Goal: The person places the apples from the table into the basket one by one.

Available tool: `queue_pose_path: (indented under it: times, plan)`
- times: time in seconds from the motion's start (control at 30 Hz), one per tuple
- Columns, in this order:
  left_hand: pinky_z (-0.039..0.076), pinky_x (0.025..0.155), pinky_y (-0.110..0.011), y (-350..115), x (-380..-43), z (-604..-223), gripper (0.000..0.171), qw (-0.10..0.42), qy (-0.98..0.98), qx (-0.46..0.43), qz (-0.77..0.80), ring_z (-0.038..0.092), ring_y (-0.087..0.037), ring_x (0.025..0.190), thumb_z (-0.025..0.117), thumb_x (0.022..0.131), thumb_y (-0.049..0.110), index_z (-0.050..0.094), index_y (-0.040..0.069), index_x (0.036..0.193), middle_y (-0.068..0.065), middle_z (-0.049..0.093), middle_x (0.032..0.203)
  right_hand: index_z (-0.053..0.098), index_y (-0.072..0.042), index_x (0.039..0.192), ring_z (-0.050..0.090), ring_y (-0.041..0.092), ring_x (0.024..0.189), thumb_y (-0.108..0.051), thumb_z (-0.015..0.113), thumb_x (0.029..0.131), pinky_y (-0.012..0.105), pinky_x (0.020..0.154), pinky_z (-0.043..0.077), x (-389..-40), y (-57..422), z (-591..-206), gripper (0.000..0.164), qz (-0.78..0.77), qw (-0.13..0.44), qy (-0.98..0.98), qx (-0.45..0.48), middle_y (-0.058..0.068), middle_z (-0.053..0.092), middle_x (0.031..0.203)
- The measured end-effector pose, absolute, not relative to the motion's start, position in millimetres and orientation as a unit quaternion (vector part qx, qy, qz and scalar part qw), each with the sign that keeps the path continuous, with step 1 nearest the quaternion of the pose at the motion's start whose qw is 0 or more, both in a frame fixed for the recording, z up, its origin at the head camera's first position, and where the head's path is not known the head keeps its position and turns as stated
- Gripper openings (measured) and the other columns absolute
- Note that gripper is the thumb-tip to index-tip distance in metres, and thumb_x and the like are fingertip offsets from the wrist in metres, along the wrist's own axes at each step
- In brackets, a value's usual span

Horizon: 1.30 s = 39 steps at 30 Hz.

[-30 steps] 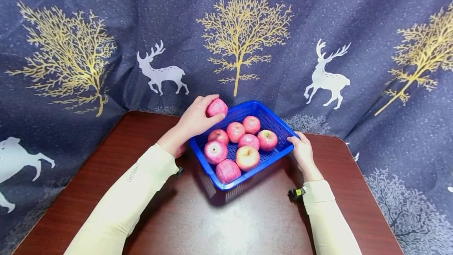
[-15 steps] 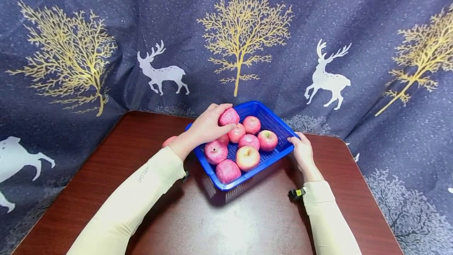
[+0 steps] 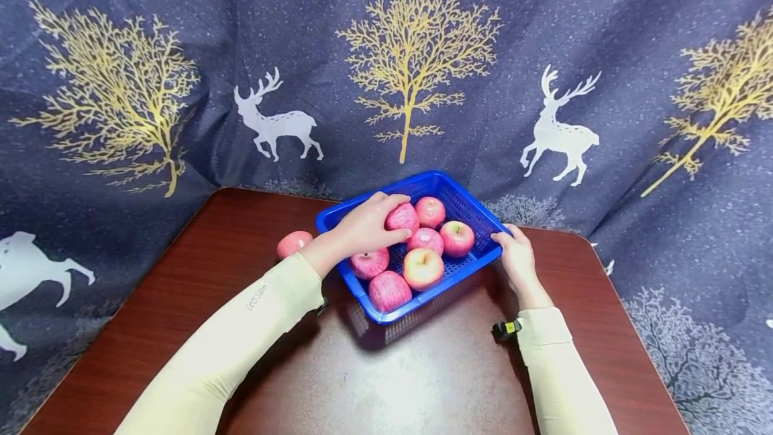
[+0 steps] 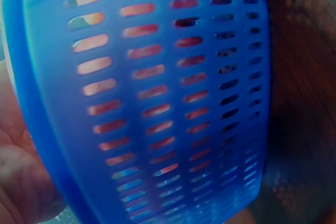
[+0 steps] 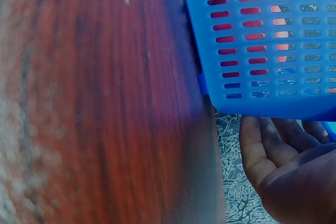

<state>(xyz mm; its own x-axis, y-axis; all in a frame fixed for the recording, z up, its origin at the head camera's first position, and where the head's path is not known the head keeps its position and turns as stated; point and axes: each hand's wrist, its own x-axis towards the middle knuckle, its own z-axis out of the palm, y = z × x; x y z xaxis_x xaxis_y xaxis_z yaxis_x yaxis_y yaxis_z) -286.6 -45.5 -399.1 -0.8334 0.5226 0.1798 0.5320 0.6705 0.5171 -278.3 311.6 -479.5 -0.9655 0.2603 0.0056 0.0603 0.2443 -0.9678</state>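
Observation:
A blue perforated basket sits on the table with several red apples inside, among them a yellowish one. Reaching over its left rim, my left hand holds a red apple between thumb and fingers, low among the others. My right hand grips the basket's right corner, thumb on the rim. In the left wrist view the basket wall covers most of the hand's work; part of the palm shows. The right wrist view shows curled fingers under the basket's edge.
Outside the basket, another red apple lies on the brown wooden table, beside my left forearm. A dark blue cloth printed with deer and trees hangs behind the table's far edge.
My left hand has moved right and down with the apple, from above the basket's left rim to inside it. The table apple has come into fuller view. The right hand stays put.

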Motion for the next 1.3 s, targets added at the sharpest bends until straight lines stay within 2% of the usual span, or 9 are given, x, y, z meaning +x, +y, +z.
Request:
queue_pose_path:
  times: [0.4, 0.5, 0.77, 1.03, 1.3]
  plan:
    - [0.055, 0.106, -0.049, -42.9, -285.1, -413.9, 0.07, -0.011, -0.908, -0.333, -0.254, 0.064, -0.028, 0.123, 0.08, 0.1, 0.047, 0.058, 0.02, 0.161, -0.012, 0.064, 0.138, 0.066, 0.005, 0.135, 0.064, 0.016, 0.098, -0.018, 0.059, 0.107, 0.023, 0.086, 0.05, -275.9, 309.4, -479.5, 0.037, 0.608, 0.093, -0.783, -0.094, 0.023, 0.068, 0.124]
    - [0.053, 0.108, -0.05, -42.7, -285.4, -415.9, 0.071, -0.019, -0.909, -0.33, -0.253, 0.062, -0.029, 0.126, 0.079, 0.102, 0.047, 0.055, 0.02, 0.163, -0.013, 0.064, 0.139, 0.066, 0.004, 0.137, 0.064, 0.016, 0.099, -0.019, 0.059, 0.108, 0.023, 0.087, 0.05, -275.7, 310.1, -478.7, 0.038, 0.603, 0.09, -0.787, -0.094, 0.024, 0.068, 0.127]
    - [0.051, 0.111, -0.058, -45.2, -284.1, -417.6, 0.08, -0.06, -0.923, -0.299, -0.234, 0.057, -0.033, 0.136, 0.075, 0.103, 0.055, 0.042, 0.028, 0.17, -0.015, 0.06, 0.146, 0.065, 0.003, 0.14, 0.064, 0.018, 0.102, -0.021, 0.058, 0.11, 0.023, 0.088, 0.05, -275.9, 311.3, -478.0, 0.04, 0.609, 0.077, -0.784, -0.094, 0.027, 0.065, 0.134]
    - [0.048, 0.115, -0.06, -45.1, -283.7, -416.4, 0.087, -0.072, -0.925, -0.295, -0.23, 0.054, -0.036, 0.143, 0.073, 0.103, 0.059, 0.037, 0.027, 0.174, -0.017, 0.057, 0.154, 0.065, 0.004, 0.14, 0.065, 0.019, 0.102, -0.021, 0.058, 0.109, 0.021, 0.087, 0.052, -275.3, 310.8, -477.7, 0.04, 0.61, 0.079, -0.782, -0.099, 0.027, 0.066, 0.133]
    - [0.044, 0.121, -0.06, -46.8, -282.9, -417.5, 0.105, -0.075, -0.928, -0.286, -0.227, 0.047, -0.038, 0.153, 0.071, 0.1, 0.07, 0.023, 0.021, 0.179, -0.021, 0.049, 0.163, 0.064, 0.003, 0.142, 0.065, 0.023, 0.106, -0.021, 0.057, 0.11, 0.021, 0.087, 0.052, -275.0, 310.0, -476.0, 0.041, 0.605, 0.074, -0.786, -0.101, 0.027, 0.065, 0.136]
